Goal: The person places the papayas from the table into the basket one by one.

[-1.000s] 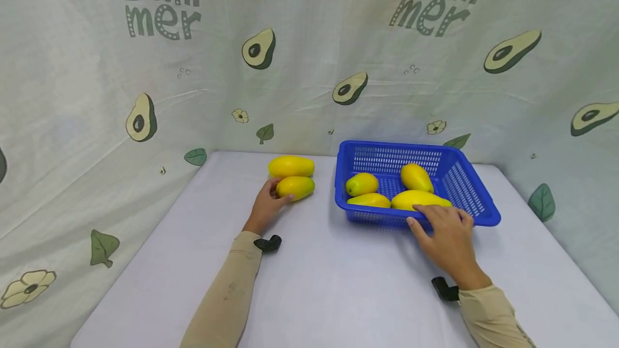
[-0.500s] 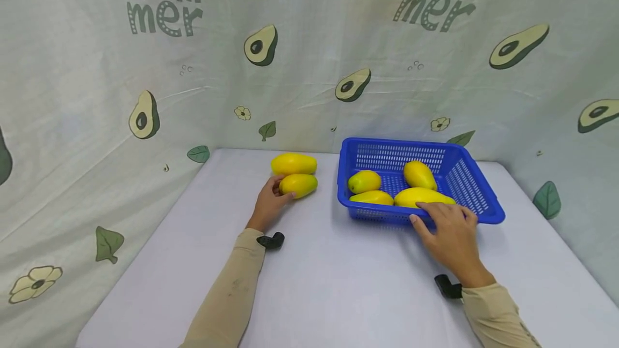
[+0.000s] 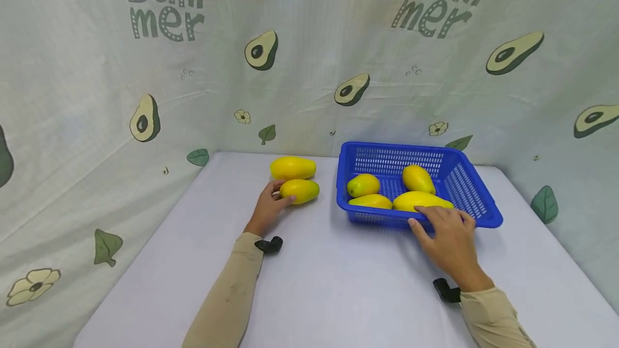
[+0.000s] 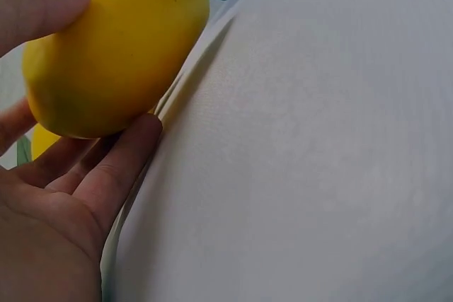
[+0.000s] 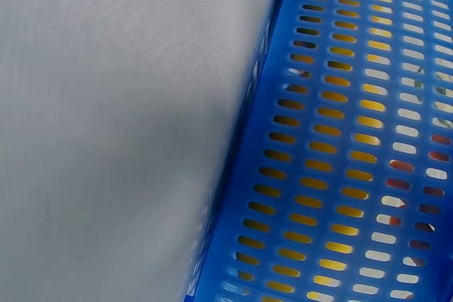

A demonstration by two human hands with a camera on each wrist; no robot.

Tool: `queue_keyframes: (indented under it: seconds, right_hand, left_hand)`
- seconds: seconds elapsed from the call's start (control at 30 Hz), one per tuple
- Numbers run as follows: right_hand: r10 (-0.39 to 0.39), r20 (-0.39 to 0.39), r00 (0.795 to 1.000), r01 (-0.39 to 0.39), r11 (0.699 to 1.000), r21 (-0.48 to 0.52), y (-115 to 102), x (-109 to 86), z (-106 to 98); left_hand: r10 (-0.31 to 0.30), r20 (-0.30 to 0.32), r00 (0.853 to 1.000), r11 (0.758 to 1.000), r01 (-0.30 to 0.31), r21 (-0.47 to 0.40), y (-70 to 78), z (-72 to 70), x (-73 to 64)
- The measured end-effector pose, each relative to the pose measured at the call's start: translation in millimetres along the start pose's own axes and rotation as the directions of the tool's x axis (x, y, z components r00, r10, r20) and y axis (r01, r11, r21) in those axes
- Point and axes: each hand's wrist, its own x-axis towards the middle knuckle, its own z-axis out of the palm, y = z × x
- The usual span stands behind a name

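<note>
On the left of the table, my left hand [image 3: 267, 208] holds a yellow mango [image 3: 301, 191] with a greenish end. The left wrist view has the thumb over the top of this mango [image 4: 120, 51] and the fingers beneath and behind it. Just beyond lies a second yellow mango [image 3: 293, 167]. My right hand [image 3: 450, 240] grips the front rim of a blue plastic basket [image 3: 382, 219], fingers over the edge and thumb on the outer side. In the right wrist view, the slotted basket wall [image 5: 283, 160] fills the right side, with yellow showing through.
Several mangoes lie in the basket, among them a greenish-tipped mango [image 3: 363, 185] at left and another mango [image 3: 418, 179] towards the back. A white cloth covers the table [image 3: 338, 283]. A printed fabric curtain [image 3: 300, 90] hangs right behind the table.
The mango in my left hand has shifted very slightly right and towards me, away from the far mango. My right hand stays on the basket rim. The head view has wobbled a little.
</note>
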Motion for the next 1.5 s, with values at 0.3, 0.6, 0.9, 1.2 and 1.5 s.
queue_keyframes:
  seconds: [0.3, 0.6, 0.9, 1.2, 1.5]
  right_hand:
    - [0.000, 0.009, 1.000, 0.000, 1.000, 0.003, 0, -0.3, 2]
    - [0.007, 0.012, 1.000, -0.007, 1.000, 0.001, 0, 0.6, 0]
    - [-0.003, -0.002, 1.000, 0.003, 1.000, -0.005, 1, 1.9, 1]
    - [0.008, -0.009, 1.000, -0.008, 1.000, -0.006, 3, -2.3, 1]
    - [-0.002, -0.006, 1.000, 0.001, 1.000, -0.022, 1, -0.4, 2]
  left_hand:
    - [-0.015, -0.016, 1.000, 0.999, 0.015, -0.034, 1.9, -1.3, -2.4]
    - [0.001, -0.022, 1.000, 0.999, -0.002, -0.048, 6.1, -1.8, -3.5]
    - [0.054, 0.026, 0.998, 0.996, -0.051, -0.079, 10.1, -0.9, 0.1]
    - [0.025, 0.052, 0.998, 0.986, -0.017, -0.164, 19.1, 3.9, 0.5]
    - [0.030, 0.070, 0.997, 0.954, -0.008, -0.299, 25.4, 2.1, -1.8]
